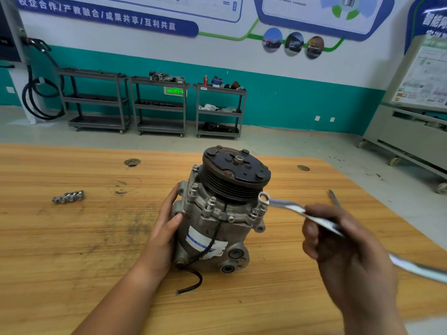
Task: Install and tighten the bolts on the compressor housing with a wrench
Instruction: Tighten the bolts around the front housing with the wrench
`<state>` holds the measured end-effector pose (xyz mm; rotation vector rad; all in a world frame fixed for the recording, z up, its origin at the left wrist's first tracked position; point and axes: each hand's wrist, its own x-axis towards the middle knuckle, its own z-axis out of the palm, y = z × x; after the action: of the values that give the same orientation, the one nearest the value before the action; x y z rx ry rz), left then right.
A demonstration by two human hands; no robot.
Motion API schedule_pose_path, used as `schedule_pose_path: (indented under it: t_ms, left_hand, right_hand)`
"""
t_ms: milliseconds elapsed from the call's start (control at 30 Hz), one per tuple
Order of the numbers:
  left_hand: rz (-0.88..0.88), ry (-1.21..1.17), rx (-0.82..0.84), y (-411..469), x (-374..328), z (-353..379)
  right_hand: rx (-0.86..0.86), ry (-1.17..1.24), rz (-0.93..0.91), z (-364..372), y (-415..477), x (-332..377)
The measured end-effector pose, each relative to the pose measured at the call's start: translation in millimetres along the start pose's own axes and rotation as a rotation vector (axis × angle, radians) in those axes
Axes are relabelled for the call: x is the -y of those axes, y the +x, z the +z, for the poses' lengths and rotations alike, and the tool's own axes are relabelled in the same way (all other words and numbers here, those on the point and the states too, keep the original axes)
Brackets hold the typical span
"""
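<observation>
Spare bolts (68,197): lying bunched on the table (72,250), well apart from the work on its left, probably waiting their turn.
Left hand (167,228): gripping the compressor's left side, fingers curling round the back and thumb pressing the front, likely bracing it against the wrench's twist.
Compressor (217,226): standing upright at mid-table, pulley on top, so the flange is facing the person.
Housing bolts (210,204): sitting around the flange below the pulley; several are standing proud, seemingly not yet tightened.
Wrench (285,204): its ring end is meeting the bolt at the flange's right edge; whether it is seated I cannot tell.
Right hand (338,243): fingers wrapping round the wrench shaft, well back, probably for leverage.
Carts (159,107): standing along the far wall. The middle one is carrying metal parts on top. The right one is carrying a red can and dark parts, with pale rags below.
</observation>
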<state>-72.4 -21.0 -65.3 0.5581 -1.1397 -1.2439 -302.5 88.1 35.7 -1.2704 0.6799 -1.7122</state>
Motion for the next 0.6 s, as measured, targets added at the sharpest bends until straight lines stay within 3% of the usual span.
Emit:
schedule_pose_path:
  t_ms: [133,600]
  left_hand:
    - [-0.011,0.015,0.014,1,1,0]
    - [-0.023,0.045,-0.001,0,-1,1]
  right_hand:
    - [0.058,0.139,0.229,-31,43,-7]
    - [0.417,0.160,0.441,-38,115,-35]
